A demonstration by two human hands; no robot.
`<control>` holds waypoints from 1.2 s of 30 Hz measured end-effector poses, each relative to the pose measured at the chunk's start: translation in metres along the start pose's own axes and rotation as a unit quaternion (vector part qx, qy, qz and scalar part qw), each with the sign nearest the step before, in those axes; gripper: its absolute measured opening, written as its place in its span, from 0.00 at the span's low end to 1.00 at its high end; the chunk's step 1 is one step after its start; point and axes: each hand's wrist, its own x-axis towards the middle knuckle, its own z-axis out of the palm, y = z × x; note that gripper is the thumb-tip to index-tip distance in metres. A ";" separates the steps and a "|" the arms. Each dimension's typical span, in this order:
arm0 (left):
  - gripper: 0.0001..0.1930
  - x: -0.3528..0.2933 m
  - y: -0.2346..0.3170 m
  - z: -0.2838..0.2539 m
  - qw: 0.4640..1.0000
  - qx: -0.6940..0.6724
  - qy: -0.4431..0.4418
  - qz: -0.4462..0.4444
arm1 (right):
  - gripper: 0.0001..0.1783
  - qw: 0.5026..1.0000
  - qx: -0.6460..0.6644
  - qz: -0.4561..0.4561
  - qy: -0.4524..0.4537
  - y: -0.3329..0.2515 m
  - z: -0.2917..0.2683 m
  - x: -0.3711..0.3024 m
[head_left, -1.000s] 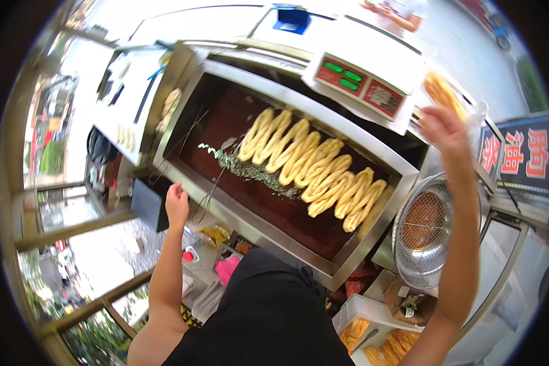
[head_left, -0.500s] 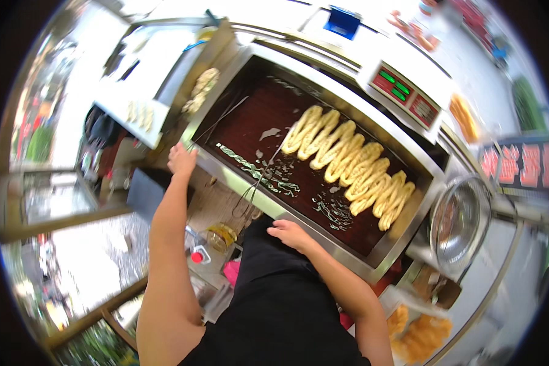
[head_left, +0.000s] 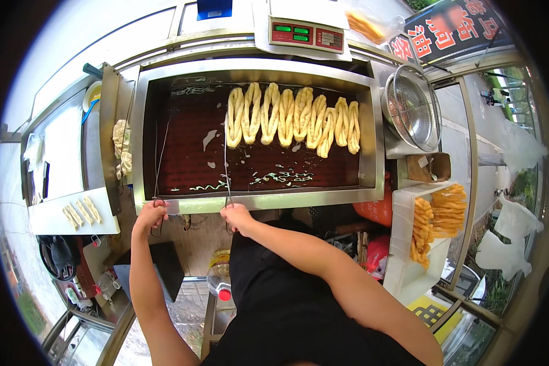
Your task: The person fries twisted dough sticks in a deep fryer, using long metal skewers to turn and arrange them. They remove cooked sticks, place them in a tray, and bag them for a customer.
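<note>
Along the near rim of a steel fryer [head_left: 274, 200], filled with dark oil, both of my hands are closed. My left hand [head_left: 150, 215] grips the looped handle of a thin metal rod [head_left: 160, 152], which reaches up into the oil near the left wall. Farther right, my right hand [head_left: 236, 217] holds the handle end of a second thin metal rod [head_left: 226, 155]. Its far end runs up beside the leftmost strip of a row of pale dough twists [head_left: 287, 117]. The twists float side by side in the right half of the oil.
A scale [head_left: 305, 33] stands behind the fryer, and a wire strainer [head_left: 413, 108] in a metal bowl is at its right. Fried dough sticks [head_left: 448, 210] lie in a white tray [head_left: 402, 268]. Raw dough pieces [head_left: 82, 212] rest on a white board [head_left: 46, 221] at left.
My right hand has moved from near my waist to the fryer's rim and taken hold of a rod. My left hand now grips a rod handle. The view has turned and levelled.
</note>
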 end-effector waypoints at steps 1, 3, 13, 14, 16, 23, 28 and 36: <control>0.10 -0.004 -0.003 0.004 0.999 -0.033 0.003 0.014 | 0.12 0.999 0.017 0.039 -0.028 -0.010 -0.007 -0.005; 0.09 -0.015 -0.001 0.016 0.995 -0.091 0.008 0.048 | 0.12 0.997 -0.014 0.029 -0.065 -0.025 -0.026 -0.023; 0.11 -0.083 0.000 0.184 0.981 -0.127 -0.059 0.134 | 0.16 0.994 -0.102 -0.045 0.014 -0.018 -0.227 -0.210; 0.11 -0.087 0.011 0.204 0.980 -0.112 -0.090 0.139 | 0.19 0.991 -0.106 -0.038 0.069 -0.009 -0.244 -0.237; 0.12 -0.088 0.038 0.248 0.976 -0.085 -0.147 0.134 | 0.22 0.975 -0.137 -0.043 0.172 0.024 -0.281 -0.277; 0.15 -0.032 0.096 0.383 0.956 0.127 -0.220 0.148 | 0.21 0.867 -0.252 -0.138 0.408 0.088 -0.335 -0.319; 0.17 -0.016 0.126 0.434 0.925 0.277 -0.194 0.175 | 0.20 0.878 -0.207 -0.104 0.418 0.104 -0.354 -0.306; 0.16 0.007 0.125 0.464 0.907 0.339 -0.126 0.215 | 0.21 0.868 -0.242 -0.120 0.417 0.115 -0.372 -0.291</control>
